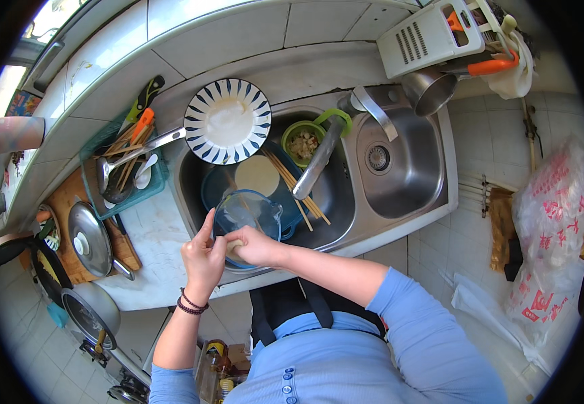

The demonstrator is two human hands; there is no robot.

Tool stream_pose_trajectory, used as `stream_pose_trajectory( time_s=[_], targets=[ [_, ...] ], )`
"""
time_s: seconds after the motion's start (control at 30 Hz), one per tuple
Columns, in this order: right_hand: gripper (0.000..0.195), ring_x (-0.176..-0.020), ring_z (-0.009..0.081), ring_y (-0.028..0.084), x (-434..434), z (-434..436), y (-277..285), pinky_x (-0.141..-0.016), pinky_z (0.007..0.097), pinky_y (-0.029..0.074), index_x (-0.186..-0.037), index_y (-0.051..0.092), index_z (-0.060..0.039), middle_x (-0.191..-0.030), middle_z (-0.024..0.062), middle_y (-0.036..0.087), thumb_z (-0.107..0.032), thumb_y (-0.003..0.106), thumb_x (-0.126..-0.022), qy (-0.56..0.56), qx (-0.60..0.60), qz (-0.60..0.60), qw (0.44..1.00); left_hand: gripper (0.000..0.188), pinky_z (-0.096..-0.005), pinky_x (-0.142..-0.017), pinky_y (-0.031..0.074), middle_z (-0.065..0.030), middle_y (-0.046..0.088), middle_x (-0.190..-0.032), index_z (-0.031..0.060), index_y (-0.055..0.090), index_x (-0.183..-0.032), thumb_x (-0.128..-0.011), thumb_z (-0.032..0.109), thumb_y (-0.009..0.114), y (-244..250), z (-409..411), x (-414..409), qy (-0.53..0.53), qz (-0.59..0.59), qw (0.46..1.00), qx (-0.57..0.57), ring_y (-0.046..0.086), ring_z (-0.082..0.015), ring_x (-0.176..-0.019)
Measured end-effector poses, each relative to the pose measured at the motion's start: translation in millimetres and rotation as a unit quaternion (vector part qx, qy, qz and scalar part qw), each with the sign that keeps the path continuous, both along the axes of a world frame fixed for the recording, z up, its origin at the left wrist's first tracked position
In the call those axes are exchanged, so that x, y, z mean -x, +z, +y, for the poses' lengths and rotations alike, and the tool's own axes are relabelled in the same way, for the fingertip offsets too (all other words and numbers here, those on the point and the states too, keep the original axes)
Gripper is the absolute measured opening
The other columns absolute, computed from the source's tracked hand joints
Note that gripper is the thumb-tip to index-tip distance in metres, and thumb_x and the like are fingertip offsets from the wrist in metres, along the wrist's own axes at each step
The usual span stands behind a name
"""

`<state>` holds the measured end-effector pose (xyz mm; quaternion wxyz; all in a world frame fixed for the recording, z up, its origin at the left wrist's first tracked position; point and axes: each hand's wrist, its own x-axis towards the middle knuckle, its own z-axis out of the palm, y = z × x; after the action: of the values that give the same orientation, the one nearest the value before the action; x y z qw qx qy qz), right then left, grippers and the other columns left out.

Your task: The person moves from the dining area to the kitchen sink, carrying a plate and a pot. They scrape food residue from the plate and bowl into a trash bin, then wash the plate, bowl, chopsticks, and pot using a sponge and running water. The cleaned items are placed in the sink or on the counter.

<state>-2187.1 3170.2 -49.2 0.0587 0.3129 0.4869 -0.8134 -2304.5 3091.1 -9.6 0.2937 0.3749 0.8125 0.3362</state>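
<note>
Over the left sink basin, my left hand (203, 257) grips the near left rim of a clear glass bowl (251, 212) with a blue edge. My right hand (254, 247) is inside the bowl's near side, its fingers closed on a pale sponge or cloth (234, 246), mostly hidden. Below the bowl, a blue plastic basin (213, 184) holds a pale round dish (257, 175), and wooden chopsticks (292, 182) lie across its right side. A blue-patterned white plate (228, 121) rests at the sink's back edge. A green strainer (304, 143) with food scraps hangs from the faucet (320, 164).
A teal utensil basket (158, 184) and a wooden board (72, 187) with a lidded pan (90, 240) stand left. The right basin (403, 166) has a drain. A white rack (418, 43) and a steel pot (429, 91) are at the back right.
</note>
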Motion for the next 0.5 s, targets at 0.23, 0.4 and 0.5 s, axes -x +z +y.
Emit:
stream_pose_trajectory(
  time_s=[0.23, 0.4, 0.5],
  targets=[
    [0.029, -0.087, 0.0351, 0.065, -44.2, 27.1, 58.8, -0.078, 0.0436, 0.051, -0.095, 0.068, -0.0031, -0.094, 0.0166, 0.067, 0.000, 0.053, -0.070, 0.195, -0.476, -0.086, 0.853, 0.042, -0.0403, -0.068, 0.051, -0.0260, 0.058, -0.065, -0.0033, 0.064, -0.112, -0.073, 0.012, 0.056, 8.3, 39.1, 12.2, -0.125, -0.015, 0.981, 0.146, 0.065, -0.0358, -0.064],
    [0.033, -0.090, 0.0329, 0.063, -82.4, 37.6, 73.0, -0.081, 0.0424, 0.049, -0.102, 0.066, -0.0024, -0.099, 0.0145, 0.066, 0.003, 0.051, -0.074, 0.045, -0.559, -0.090, 0.823, 0.020, -0.0408, -0.057, 0.051, -0.0207, 0.062, -0.065, -0.0076, 0.066, -0.083, -0.070, 0.007, 0.061, -26.3, 77.5, 35.0, -0.140, -0.152, 0.927, 0.312, 0.064, -0.0328, -0.059],
    [0.034, -0.091, 0.0330, 0.063, -99.6, 40.2, 77.7, -0.081, 0.0423, 0.048, -0.105, 0.065, -0.0026, -0.099, 0.0152, 0.066, 0.004, 0.051, -0.074, 0.030, -0.560, -0.122, 0.819, 0.014, -0.0285, -0.037, 0.031, -0.0021, 0.035, -0.049, -0.0069, 0.059, -0.069, -0.079, 0.002, 0.063, -33.6, 95.2, 56.7, -0.261, -0.381, 0.816, 0.347, 0.035, -0.0109, -0.039]
  ],
)
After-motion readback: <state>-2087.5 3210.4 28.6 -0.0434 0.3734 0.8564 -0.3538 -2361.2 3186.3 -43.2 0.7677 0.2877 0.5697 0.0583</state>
